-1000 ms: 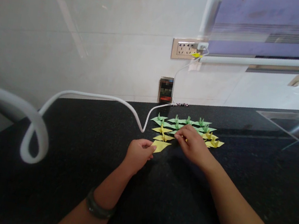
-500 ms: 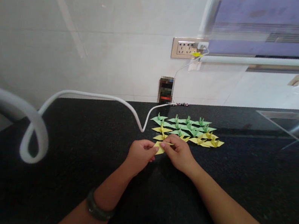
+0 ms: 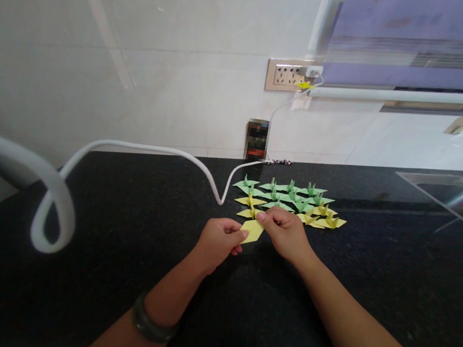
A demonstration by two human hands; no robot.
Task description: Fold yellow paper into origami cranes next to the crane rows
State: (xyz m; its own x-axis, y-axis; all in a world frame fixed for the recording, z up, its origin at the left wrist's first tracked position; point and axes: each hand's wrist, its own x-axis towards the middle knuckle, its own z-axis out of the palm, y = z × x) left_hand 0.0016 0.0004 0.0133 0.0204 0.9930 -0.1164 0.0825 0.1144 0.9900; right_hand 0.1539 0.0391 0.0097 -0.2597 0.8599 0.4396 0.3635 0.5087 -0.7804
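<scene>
Between my two hands is a folded piece of yellow paper (image 3: 253, 232), held a little above the dark counter. My left hand (image 3: 220, 242) pinches its lower left edge, thumb on top. The upper right corner is gripped by my right hand (image 3: 286, 233) with thumb and fingers. Just behind my hands stand several folded paper cranes in rows: green cranes (image 3: 291, 189) at the back and yellow cranes (image 3: 330, 221) nearer to me. My right hand hides part of the front rows.
A thick white cable (image 3: 151, 149) loops over the black counter (image 3: 112, 248) at the left. A phone-like device (image 3: 257, 140), blurred out, leans on the wall below a socket panel (image 3: 281, 75). At the far right a metal sink (image 3: 455, 187) is set into the counter.
The yellow paper now shows a wider face, turned flat toward me. My right hand has shifted slightly right, while my left hand has hardly moved.
</scene>
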